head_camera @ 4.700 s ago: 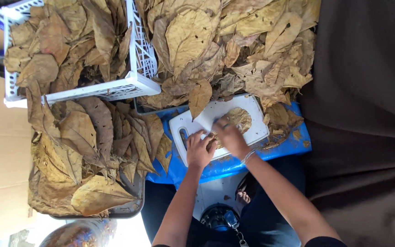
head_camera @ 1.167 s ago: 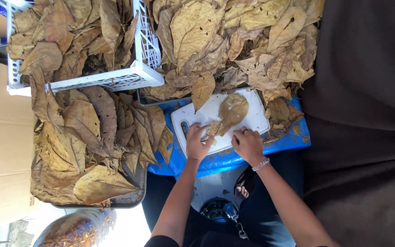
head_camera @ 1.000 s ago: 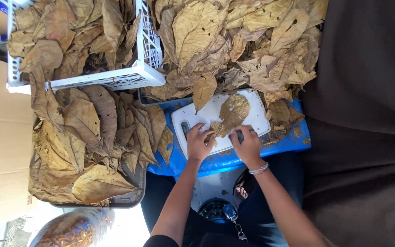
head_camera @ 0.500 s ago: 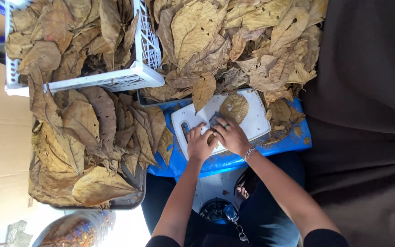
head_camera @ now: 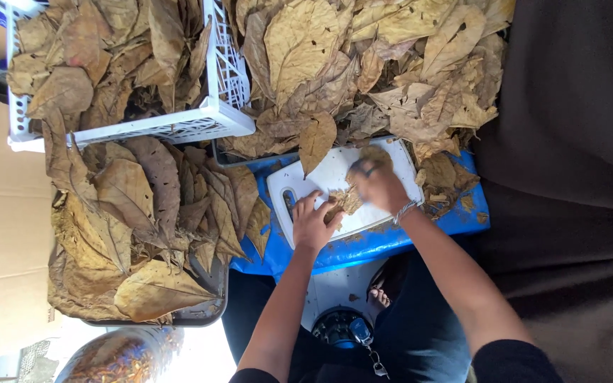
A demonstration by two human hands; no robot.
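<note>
Dried brown leaves (head_camera: pixel 363 71) heaped at 12 o'clock; white cutting board (head_camera: pixel 321 177) on blue lid. Left hand (head_camera: pixel 313 223) fingers spread, pinning leaf piece (head_camera: pixel 345 202) mid-board. Right hand (head_camera: pixel 377 186) blurred, grip unclear. Risk: brittle leaf crumbling under pressure, scattering.

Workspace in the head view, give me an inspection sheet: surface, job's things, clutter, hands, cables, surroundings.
Surface: white cutting board on a blue stool.
Job's things: dry leaf pieces on the board.
Clutter: leaf crumbs on the stool.
Hands: left hand presses the leaf pieces; right hand is blurred over the board, grip unclear.
Cables: nothing seen.
Surroundings: white crate of dry leaves, dark tray of leaves, loose leaf pile, jar, dark cloth.
</note>
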